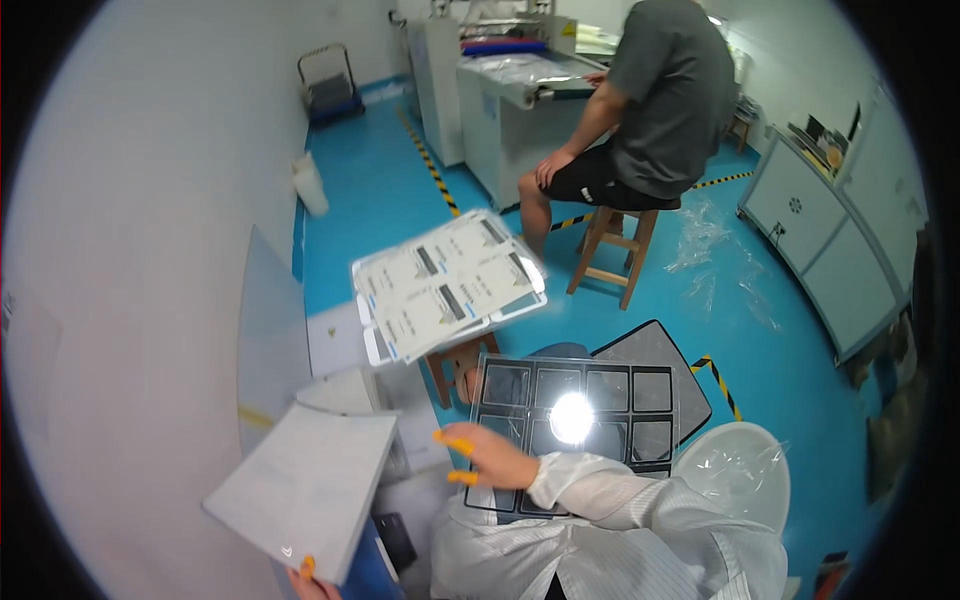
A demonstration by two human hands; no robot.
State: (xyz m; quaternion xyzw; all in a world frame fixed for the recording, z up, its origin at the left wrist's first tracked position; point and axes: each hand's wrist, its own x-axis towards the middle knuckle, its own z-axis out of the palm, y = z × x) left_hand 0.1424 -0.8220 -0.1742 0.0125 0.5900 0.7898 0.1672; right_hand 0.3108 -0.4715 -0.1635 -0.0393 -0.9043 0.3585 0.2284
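At the lower left, my left hand grips the near edge of a white sheet, its thumb in an orange finger cot on top; the other fingers are hidden. Whether this is one sheet or a thin stack, I cannot tell. My right hand is open to the right of it, orange-tipped fingers stretched apart and empty. Across my lap lies a clear sheet with a grid of black-framed rectangles, a bright light reflected in it. My right forearm, in a white striped sleeve, passes over its near part.
Ahead, a stool bears a pile of printed cream sheets. A white tub with clear film stands at my right. A person sits on a wooden stool by a machine. A grey cabinet stands right; a wall rises left.
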